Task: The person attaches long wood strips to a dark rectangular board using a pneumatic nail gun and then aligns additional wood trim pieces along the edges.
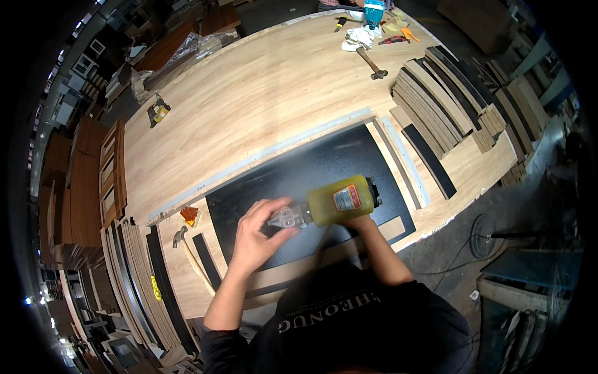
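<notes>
A trim router with a yellow-green body and a clear plastic base lies on its side in the air over a dark panel. My right hand supports it from beneath, its fingers mostly hidden behind the body. Around the clear base my left hand curves with thumb and fingers apart, the thumb close to the base's lower edge. Whether the fingertips touch it cannot be told. Pale wooden strips frame the dark panel on the wood-grain board.
A claw hammer and an orange-brown object lie left of the panel. Stacked strips stand at the right, another hammer beyond them. A small black-yellow tool rests far left. A teal tool and pliers sit at the far edge.
</notes>
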{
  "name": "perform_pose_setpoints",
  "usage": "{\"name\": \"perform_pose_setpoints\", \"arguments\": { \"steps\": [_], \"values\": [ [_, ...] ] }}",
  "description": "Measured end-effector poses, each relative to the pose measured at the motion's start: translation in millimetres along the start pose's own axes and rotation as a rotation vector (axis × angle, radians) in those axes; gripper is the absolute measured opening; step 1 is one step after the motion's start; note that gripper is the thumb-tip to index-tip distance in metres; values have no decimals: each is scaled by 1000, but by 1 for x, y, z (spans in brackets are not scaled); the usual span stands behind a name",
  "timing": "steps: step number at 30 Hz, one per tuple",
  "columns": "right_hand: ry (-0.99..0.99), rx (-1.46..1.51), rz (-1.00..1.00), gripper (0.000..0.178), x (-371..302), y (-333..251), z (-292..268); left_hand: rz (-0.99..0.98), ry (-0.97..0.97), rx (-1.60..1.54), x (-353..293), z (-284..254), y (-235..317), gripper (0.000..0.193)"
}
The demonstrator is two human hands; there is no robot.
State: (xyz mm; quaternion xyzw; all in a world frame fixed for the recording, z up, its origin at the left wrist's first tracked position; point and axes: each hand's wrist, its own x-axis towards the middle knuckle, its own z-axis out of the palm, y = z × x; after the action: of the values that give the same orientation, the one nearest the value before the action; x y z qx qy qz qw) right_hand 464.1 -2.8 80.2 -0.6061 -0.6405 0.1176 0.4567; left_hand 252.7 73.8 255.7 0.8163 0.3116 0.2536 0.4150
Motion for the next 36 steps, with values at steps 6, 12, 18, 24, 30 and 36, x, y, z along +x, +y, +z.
{"name": "perform_pose_setpoints", "arguments": {
  "steps": [6,12,18,24,30,36],
  "values": [
    [-198,62,105,58,-30,30,11,8,79,-60,-11,9,-6,40],
    [-349,-36,165,54,-21,14,-7,109,82,19,-10,10,-5,37],
    [-260,-29,156,50,4,-23,-40,141,87,74,-1,8,-11,36],
    [-15,238,-43,134,60,-69,-137,151,131,111,3,0,-21,35],
    [-547,-297,-294,73,133,-146,-121,105,96,92,9,3,-16,35],
    [-857,-353,-271,55,138,-145,-69,4,86,30,-4,-4,-22,37]
  ]
}}
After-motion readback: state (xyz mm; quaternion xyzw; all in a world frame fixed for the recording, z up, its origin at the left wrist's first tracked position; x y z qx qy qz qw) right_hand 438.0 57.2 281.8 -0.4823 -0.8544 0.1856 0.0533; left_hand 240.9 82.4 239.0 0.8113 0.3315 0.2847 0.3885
